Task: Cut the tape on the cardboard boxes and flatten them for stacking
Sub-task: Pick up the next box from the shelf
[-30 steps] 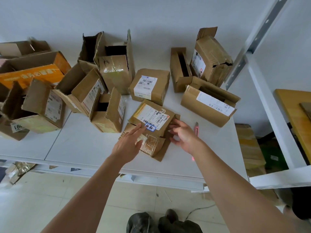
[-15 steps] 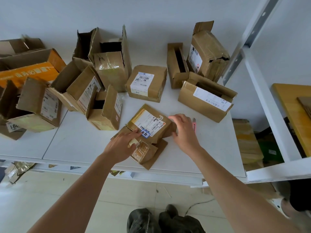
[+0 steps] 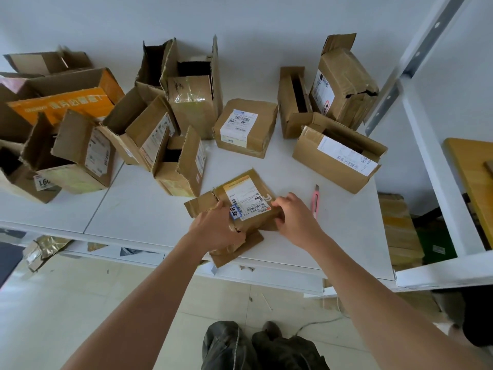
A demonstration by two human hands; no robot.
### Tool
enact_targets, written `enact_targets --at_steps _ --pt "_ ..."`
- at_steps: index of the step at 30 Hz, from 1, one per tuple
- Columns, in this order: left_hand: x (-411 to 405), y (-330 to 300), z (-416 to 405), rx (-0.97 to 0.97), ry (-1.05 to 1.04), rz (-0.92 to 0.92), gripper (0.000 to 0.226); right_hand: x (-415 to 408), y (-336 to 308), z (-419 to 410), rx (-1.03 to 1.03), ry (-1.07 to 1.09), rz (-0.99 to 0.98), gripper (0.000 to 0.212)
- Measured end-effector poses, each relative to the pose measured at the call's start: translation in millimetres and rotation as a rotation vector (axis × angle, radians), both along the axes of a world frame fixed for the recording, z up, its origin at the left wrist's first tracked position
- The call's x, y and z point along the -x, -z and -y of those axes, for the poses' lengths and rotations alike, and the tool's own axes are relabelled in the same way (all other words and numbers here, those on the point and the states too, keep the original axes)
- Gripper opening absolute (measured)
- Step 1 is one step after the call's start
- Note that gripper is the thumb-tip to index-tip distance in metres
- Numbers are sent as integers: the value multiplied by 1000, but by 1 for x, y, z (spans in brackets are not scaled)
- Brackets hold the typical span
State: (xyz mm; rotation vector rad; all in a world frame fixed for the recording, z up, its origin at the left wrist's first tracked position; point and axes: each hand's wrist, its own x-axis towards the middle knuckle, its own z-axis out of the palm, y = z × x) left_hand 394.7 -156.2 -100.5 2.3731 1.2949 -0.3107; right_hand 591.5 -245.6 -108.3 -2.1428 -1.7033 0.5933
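Both hands, left [image 3: 217, 231] and right [image 3: 294, 218], grip the box [image 3: 248, 201], flattening it; next, press flaps down, knife [image 3: 315, 200] just right.

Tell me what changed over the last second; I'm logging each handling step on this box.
Both hands closed in on the small labelled box: the left hand, earlier open flat on it, now grips its near-left side, and the right hand now curls its fingers over the right edge. The pink cutter and the other boxes stayed put.
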Motion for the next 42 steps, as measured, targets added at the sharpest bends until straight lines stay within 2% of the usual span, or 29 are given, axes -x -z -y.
enact_targets --at_steps 4,12,17,25,30,32,39,42 --pt "-4 4 2 -38 20 -10 77 -2 -2 4 -45 -29 -44 40" --pt "9 7 2 -199 195 -91 71 -3 1 13 -73 -107 -37 52" --pt "2 8 5 -244 149 -88 67 10 5 6 -96 -103 128 68" --pt "8 7 -4 -179 153 -47 65 32 12 -9 -196 -105 300 52" --pt "13 -2 -11 -94 137 63 58 27 10 -11 -104 -254 189 55" --pt "18 -2 -13 -37 150 102 56 21 6 -11 -74 -304 122 46" --pt "26 11 -4 28 100 -5 68 16 14 2 -11 -290 -52 28" --pt "29 17 6 19 53 8 69 10 15 5 15 -292 -105 24"
